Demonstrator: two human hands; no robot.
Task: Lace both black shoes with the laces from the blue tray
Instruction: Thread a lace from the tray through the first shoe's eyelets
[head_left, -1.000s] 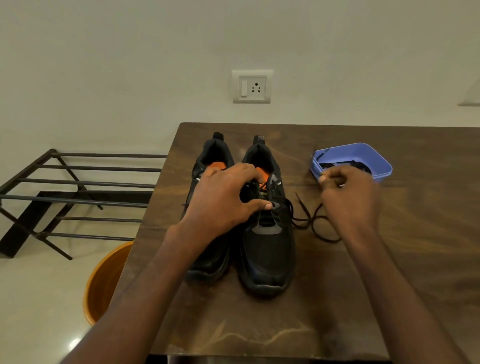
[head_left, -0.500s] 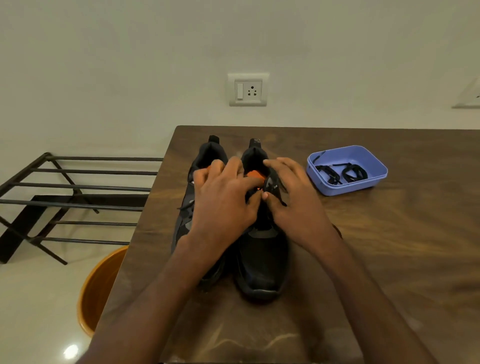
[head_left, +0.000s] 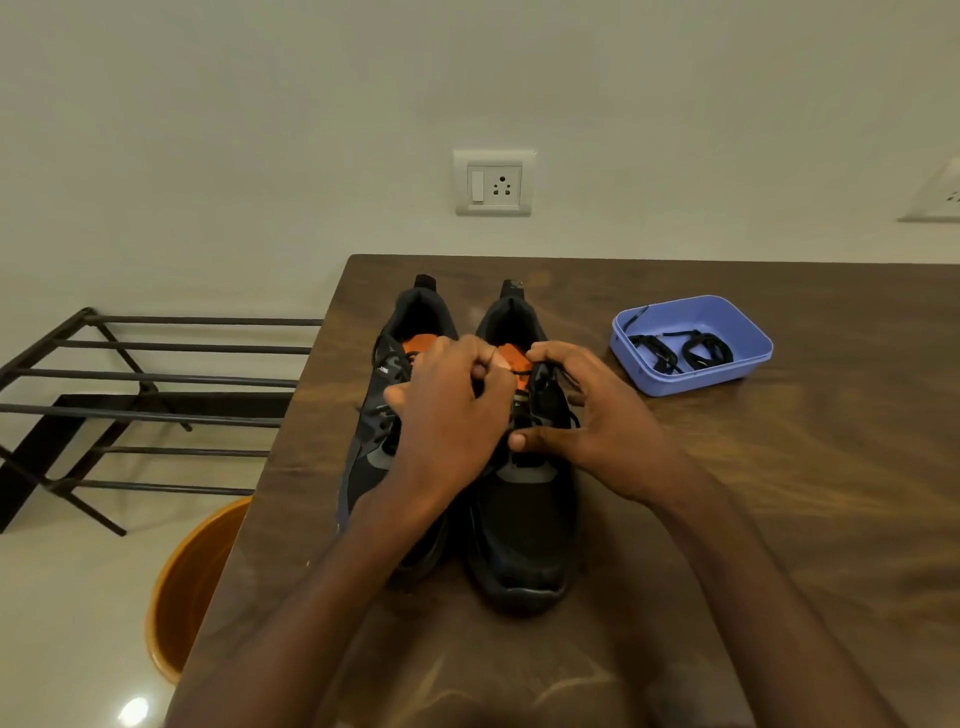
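Observation:
Two black shoes with orange insoles stand side by side on the brown table, toes toward me: the left shoe (head_left: 387, 431) and the right shoe (head_left: 524, 525). My left hand (head_left: 447, 410) lies over the gap between them, its fingers curled at the right shoe's tongue, pinching a black lace. My right hand (head_left: 587, 421) grips the right shoe's upper right side, fingers curled round the lace (head_left: 543, 382) near the top eyelets. The blue tray (head_left: 748, 358) to the right holds a coiled black lace (head_left: 704, 353).
The table (head_left: 779, 519) ends at its left edge beside the left shoe. Below that edge stand an orange bucket (head_left: 182, 592) and a black metal rack (head_left: 130, 405). A wall socket (head_left: 493, 183) is behind the shoes.
My right hand has come from the tray side to the right shoe, drawing in the loose lace that lay on the table. Both hands have closed in on the top eyelets.

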